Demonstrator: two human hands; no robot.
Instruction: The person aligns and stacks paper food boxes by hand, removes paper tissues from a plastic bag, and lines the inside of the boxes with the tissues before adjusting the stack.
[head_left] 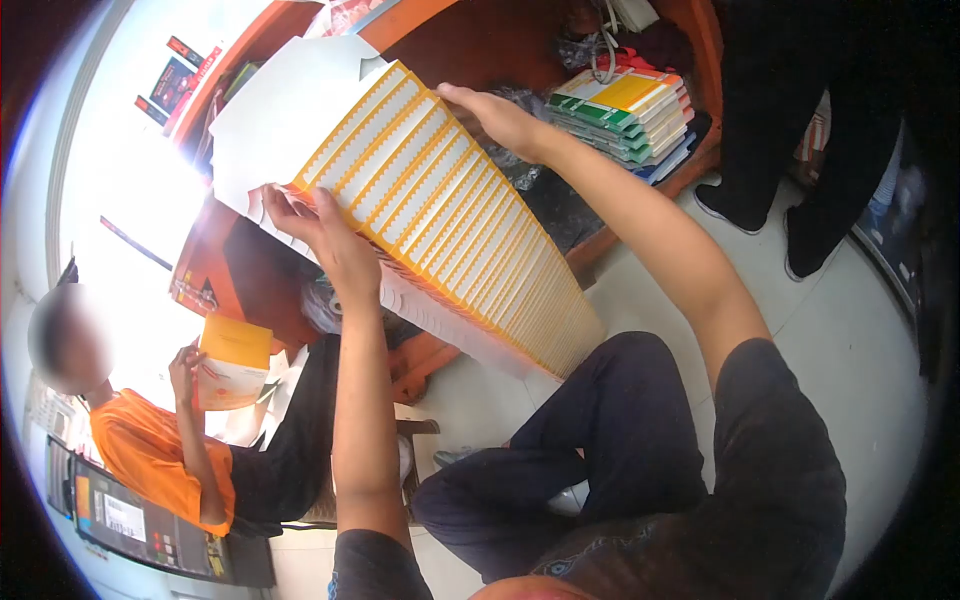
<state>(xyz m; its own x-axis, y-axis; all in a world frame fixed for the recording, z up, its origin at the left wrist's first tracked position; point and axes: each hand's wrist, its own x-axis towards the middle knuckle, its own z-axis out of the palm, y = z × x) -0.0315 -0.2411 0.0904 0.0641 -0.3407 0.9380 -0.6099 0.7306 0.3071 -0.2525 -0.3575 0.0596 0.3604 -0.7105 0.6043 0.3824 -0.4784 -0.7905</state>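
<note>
A tall stack of nested yellow-and-white cardboard boxes [450, 215] rises from the floor in front of my knees, its nearest sides edged with yellow scalloped stripes. White flaps [285, 110] spread out from the top box. My left hand [325, 235] is at the stack's upper left corner, its fingers curled over the edge of the top boxes. On the opposite side, my right hand [500, 120] lies along the upper right edge with fingers stretched out, their tips touching the boxes. The inside of the top box is mostly hidden from this angle.
Behind the stack is an orange-brown shelf [480, 45] with flat green, yellow and white packs [625, 110]. At left, a person in an orange shirt [150, 440] holds a yellow-and-white box [235, 365]. Another person's dark-clothed legs [770, 120] stand at right.
</note>
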